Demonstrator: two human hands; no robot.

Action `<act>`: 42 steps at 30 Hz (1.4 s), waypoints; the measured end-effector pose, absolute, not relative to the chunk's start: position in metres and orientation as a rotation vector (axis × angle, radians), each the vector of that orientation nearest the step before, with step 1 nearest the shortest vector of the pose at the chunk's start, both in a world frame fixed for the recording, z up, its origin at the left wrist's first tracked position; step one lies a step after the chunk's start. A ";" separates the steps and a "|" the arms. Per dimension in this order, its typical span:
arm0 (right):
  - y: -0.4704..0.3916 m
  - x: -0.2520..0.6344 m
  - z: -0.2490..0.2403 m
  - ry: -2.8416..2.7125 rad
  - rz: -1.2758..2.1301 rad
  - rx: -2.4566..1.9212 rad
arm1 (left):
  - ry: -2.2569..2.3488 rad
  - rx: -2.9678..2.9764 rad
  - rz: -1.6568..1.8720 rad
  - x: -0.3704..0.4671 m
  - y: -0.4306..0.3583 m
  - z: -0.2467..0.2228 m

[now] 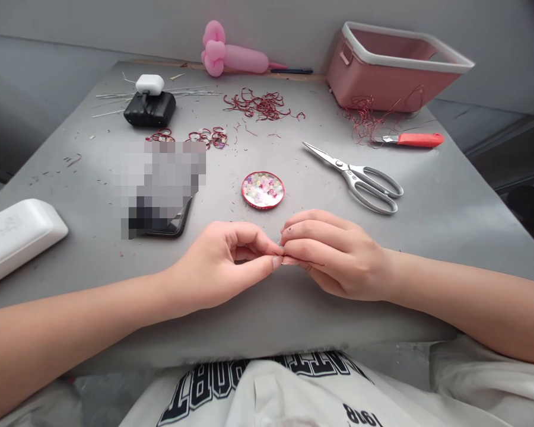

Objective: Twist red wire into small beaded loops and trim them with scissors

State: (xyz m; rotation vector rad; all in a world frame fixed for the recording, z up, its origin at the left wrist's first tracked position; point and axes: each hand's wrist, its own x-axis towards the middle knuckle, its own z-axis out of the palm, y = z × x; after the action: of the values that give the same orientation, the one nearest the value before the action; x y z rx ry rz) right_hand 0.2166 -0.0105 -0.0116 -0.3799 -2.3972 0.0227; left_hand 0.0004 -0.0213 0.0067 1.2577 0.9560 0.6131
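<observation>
While two bare hands meet fingertip to fingertip near the front edge of a grey counter (449, 213), craft supplies and scraps spread out beyond them. Closest to the left hand (226, 261) is a phone (174, 226), mostly blurred out, and a long white case (24, 237) lies farther left. Beyond the right hand (342, 255) rest metal scissors (349, 172), slightly spread, their tips pointing away and left. Behind these lies a red-handled cutter (416, 140), its blade next to a loose tangle of thin red wire (365, 121). At the back are a pink twisted balloon (240, 58), a heap of dark red offcuts (260, 105), some thin silvery rods (196, 92) and a black box (151, 111) with a small white case (150, 84) on top.

Just past the fingertips, a round red-rimmed dish (263, 207) holds small pink, white, purple and yellowish beads (262, 187). A pink bin (365, 83) with a white rim stands at the back right; its floor is hard to see.

Each hand's grip is a thumb-and-finger pinch on a dark red strand (285, 254), located where the fingertips meet. It looks thin, and the fingers cover most of it.
</observation>
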 end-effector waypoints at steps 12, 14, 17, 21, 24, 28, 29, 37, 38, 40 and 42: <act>-0.010 0.214 -0.015 -2.340 0.052 -0.401 | 0.926 1.364 0.785 0.001 -0.028 0.000; -0.009 0.214 -0.015 -2.299 0.035 -0.407 | 0.852 1.389 0.841 0.001 -0.027 0.001; -0.009 0.215 -0.013 -2.263 0.032 -0.416 | 0.792 1.431 0.879 0.001 -0.025 0.004; -0.011 0.214 -0.009 -2.265 0.036 -0.384 | 0.730 1.319 0.784 -0.002 -0.019 0.003; -0.013 0.214 -0.006 -2.253 0.031 -0.343 | 0.635 1.052 0.638 -0.003 -0.014 -0.001; -0.013 0.213 -0.006 -2.242 -0.041 -0.285 | 0.567 0.871 0.493 -0.004 -0.010 -0.003; -0.013 0.212 -0.006 -2.245 -0.056 -0.267 | 0.568 0.855 0.474 -0.004 -0.010 -0.002; -0.018 0.210 -0.008 -2.262 -0.103 -0.196 | 0.661 1.249 0.491 0.000 -0.018 0.006; -0.018 0.211 -0.008 -2.269 -0.093 -0.201 | 0.667 1.376 0.539 -0.001 -0.019 0.006; -0.018 0.211 -0.009 -2.278 -0.051 -0.219 | 0.671 1.657 0.642 -0.002 -0.022 0.006; -0.019 0.212 -0.010 -2.285 -0.008 -0.229 | 0.667 1.909 0.718 -0.003 -0.023 0.005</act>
State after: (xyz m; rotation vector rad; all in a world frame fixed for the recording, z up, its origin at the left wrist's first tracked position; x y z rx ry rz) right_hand 0.2117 -0.0186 -0.0102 -0.2293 -2.2847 -0.0077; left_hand -0.0028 -0.0234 0.0051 1.9089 0.6675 0.7179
